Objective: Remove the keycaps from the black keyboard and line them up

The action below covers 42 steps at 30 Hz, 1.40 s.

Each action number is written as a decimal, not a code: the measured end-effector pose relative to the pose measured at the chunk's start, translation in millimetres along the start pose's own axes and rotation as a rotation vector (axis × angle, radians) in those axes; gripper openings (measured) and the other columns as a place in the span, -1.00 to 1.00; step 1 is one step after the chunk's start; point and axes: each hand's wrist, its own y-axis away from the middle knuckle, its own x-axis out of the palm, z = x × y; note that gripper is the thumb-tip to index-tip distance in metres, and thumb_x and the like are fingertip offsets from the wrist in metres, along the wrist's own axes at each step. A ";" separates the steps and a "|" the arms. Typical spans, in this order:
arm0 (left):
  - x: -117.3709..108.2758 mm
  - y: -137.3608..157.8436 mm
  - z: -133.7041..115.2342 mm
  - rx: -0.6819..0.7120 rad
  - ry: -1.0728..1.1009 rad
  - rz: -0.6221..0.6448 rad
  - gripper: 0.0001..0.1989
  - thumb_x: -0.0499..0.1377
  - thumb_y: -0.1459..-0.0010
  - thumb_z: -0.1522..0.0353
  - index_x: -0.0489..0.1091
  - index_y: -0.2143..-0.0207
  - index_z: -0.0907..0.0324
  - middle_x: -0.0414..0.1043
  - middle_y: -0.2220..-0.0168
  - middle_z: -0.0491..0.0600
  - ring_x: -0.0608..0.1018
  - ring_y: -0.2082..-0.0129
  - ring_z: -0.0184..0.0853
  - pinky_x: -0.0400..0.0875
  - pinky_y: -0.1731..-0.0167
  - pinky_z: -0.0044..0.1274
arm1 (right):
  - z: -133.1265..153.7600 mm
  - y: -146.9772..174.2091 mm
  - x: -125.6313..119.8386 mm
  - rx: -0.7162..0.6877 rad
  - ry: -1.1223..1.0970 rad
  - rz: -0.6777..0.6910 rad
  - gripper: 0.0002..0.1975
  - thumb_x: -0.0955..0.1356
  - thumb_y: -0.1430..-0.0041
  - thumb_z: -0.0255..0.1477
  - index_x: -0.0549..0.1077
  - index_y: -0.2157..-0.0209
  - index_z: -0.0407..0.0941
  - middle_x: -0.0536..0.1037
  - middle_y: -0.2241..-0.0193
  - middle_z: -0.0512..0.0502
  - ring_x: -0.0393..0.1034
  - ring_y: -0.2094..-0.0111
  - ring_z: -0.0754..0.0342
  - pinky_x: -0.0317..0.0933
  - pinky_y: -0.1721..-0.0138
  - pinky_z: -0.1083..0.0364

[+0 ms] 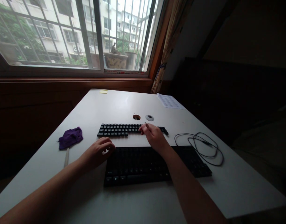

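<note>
A black keyboard (138, 179) lies on the white table in front of me, many of its keys hard to tell in the dim light. At its upper left corner is my left hand (99, 151), with curled fingers touching the edge and a small gap inside the thumb. Behind the keyboard, loose black keycaps (112, 130) stand in several rows. My right hand (152, 135) reaches over the keyboard to the right part of those rows. Its thumb and fingers are pinched together among the keycaps; what is between them is hidden.
To the left lie a purple cloth (71, 137) and a pale stick (66, 157). A coiled black cable (221, 152) is at the right. Farther back are a cable hole (136, 117), its round grey cover (149, 118), a printed sheet (169, 101) and a yellow note (103, 91).
</note>
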 end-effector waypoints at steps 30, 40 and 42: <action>-14.1 0.7 4.9 -0.061 -0.066 -0.009 -0.89 0.09 -0.24 0.44 0.42 0.30 0.19 0.37 0.33 -0.05 0.38 0.47 -0.48 0.33 0.47 -0.64 | -9.4 18.3 -28.0 0.113 -0.062 0.485 -0.69 0.30 -0.22 -0.21 0.52 0.39 -0.15 0.47 0.57 0.01 0.28 0.60 0.20 0.10 0.57 0.20; -13.0 2.7 8.2 -0.077 -0.057 0.030 -0.90 0.09 -0.25 0.45 0.41 0.27 0.19 0.35 0.30 -0.04 0.39 0.45 -0.48 0.35 0.45 -0.63 | -5.7 17.7 -33.3 0.173 -0.138 0.523 -0.71 0.30 -0.22 -0.24 0.49 0.39 -0.17 0.40 0.64 0.04 0.25 0.68 0.22 0.11 0.66 0.22; -13.1 2.2 7.7 -0.071 -0.057 0.028 -0.90 0.09 -0.25 0.45 0.41 0.27 0.19 0.36 0.30 -0.05 0.39 0.45 -0.48 0.35 0.45 -0.63 | -4.5 17.7 -34.3 0.177 -0.146 0.529 -0.74 0.31 -0.21 -0.27 0.49 0.39 -0.17 0.38 0.65 0.06 0.23 0.68 0.23 0.09 0.67 0.23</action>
